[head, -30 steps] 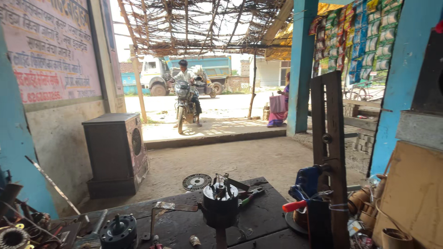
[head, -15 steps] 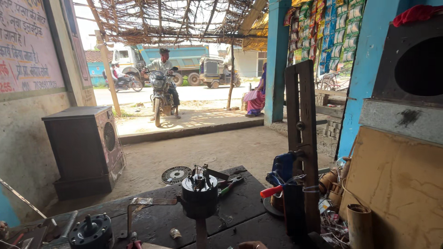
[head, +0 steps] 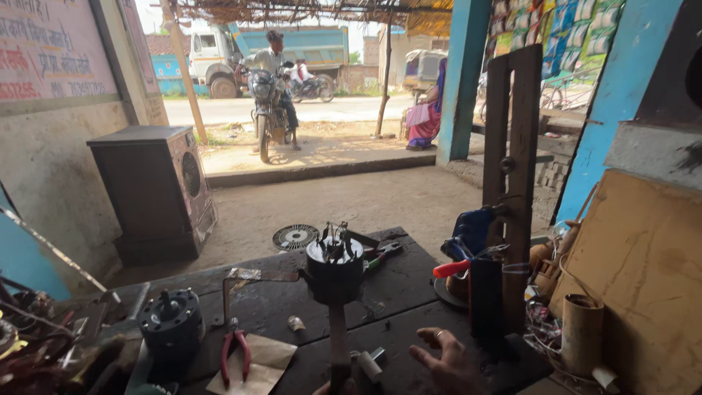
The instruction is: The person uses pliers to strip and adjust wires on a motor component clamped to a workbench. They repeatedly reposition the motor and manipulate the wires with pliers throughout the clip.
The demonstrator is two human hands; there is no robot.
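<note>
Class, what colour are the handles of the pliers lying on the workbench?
Red, seen in the head view: the pliers lie on a paper scrap.

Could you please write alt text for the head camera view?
A hand rests on a dark workbench near a motor part mounted on a post. Red pliers lie to its left; a person on a motorcycle waits outside.

Stator [head: 335, 269]: dark, round motor core, upright atop a thin wooden post [head: 338, 344] at the bench's near centre. Loose wire ends stick up from its top; the top face shows pale. Post vertical, its foot hidden at the bottom edge. Small pale cylinder [head: 369, 364] lies just right of the post's base, touching or nearly touching it; which cannot be told.
</note>
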